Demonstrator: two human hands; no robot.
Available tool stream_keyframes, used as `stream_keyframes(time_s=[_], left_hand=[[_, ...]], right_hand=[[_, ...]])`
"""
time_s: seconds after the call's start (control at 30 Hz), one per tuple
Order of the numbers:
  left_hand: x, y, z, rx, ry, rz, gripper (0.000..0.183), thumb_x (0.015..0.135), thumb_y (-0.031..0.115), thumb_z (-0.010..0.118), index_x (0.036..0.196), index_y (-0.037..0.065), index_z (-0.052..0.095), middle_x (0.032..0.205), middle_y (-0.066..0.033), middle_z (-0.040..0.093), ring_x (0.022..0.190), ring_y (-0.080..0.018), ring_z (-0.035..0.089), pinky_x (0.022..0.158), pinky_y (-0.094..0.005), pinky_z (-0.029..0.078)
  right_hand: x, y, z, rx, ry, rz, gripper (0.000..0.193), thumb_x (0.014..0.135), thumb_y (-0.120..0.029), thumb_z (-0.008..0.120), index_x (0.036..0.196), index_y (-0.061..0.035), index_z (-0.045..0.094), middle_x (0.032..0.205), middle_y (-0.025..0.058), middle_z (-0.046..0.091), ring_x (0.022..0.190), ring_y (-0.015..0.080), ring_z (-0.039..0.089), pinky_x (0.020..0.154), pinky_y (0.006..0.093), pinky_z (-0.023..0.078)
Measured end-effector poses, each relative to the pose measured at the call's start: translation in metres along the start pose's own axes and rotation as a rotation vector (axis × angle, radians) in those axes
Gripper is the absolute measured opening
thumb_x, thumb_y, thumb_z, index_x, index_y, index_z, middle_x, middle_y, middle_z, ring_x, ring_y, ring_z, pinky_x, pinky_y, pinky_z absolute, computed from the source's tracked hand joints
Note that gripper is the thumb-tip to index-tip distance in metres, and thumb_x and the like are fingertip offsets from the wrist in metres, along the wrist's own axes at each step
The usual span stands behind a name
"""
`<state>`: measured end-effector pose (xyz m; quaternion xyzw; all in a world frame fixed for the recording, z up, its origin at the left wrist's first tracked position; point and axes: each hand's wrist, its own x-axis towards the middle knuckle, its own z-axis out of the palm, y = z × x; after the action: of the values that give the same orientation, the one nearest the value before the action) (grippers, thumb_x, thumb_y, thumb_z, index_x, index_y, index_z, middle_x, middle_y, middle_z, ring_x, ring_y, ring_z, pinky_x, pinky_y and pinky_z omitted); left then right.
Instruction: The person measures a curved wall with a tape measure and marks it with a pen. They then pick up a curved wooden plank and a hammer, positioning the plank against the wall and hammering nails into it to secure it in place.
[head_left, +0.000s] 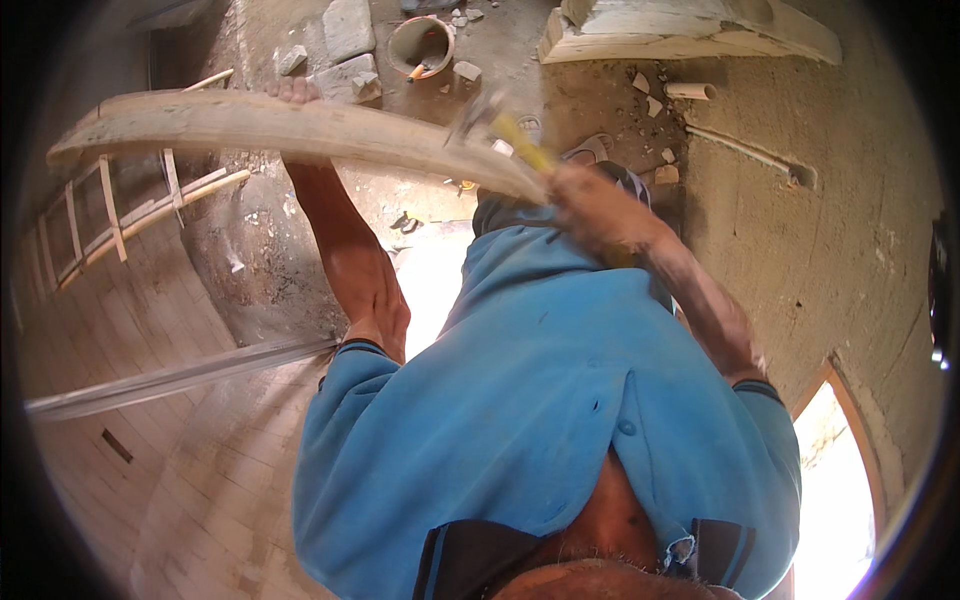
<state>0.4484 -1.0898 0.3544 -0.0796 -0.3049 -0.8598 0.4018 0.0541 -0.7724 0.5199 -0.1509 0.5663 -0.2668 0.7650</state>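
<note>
A long pale wooden board (230, 125) spans the upper left in front of me, its near end by my waist. My left hand (293, 90) is closed around it, with the fingertips showing over the far edge and the palm hidden behind. My right hand (600, 205), smeared by motion, grips the yellow handle of a hammer (522, 140). The blurred hammer head sits above the board's near end; whether it touches the wood I cannot tell.
A bucket (422, 48) stands ahead among stone blocks (348, 30) and rubble. Another thick wooden piece (690, 32) lies at the upper right, near a short pipe (690, 91). A wooden ladder-like frame (110, 210) is at left, and a plastered wall (800, 240) rises on the right.
</note>
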Motion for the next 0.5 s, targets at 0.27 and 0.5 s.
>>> stream_keyframes(time_s=[0.27,0.5], left_hand=[[-0.013,0.012,-0.006,-0.092,-0.033,-0.036,0.029,0.097,0.027,0.055,0.108,0.004,0.069,0.108,-0.0155,0.071,0.102,-0.0299,0.065,0.09,-0.0425,0.051],[-0.004,0.021,0.016,0.082,0.061,-0.024,0.023,0.097,0.023,0.057,0.104,0.006,0.069,0.103,-0.0134,0.072,0.097,-0.0258,0.066,0.085,-0.0383,0.049]], right_hand=[[0.017,-0.012,-0.036,0.236,0.287,-0.329,0.02,0.099,-0.026,0.048,0.101,-0.0075,0.052,0.078,0.0017,0.051,0.053,0.0108,0.05,0.039,0.0286,0.044],[0.027,0.002,-0.035,-0.454,0.096,-0.298,0.031,0.103,-0.036,0.041,0.095,-0.0071,0.051,0.075,0.0029,0.049,0.05,0.014,0.048,0.038,0.0296,0.041]])
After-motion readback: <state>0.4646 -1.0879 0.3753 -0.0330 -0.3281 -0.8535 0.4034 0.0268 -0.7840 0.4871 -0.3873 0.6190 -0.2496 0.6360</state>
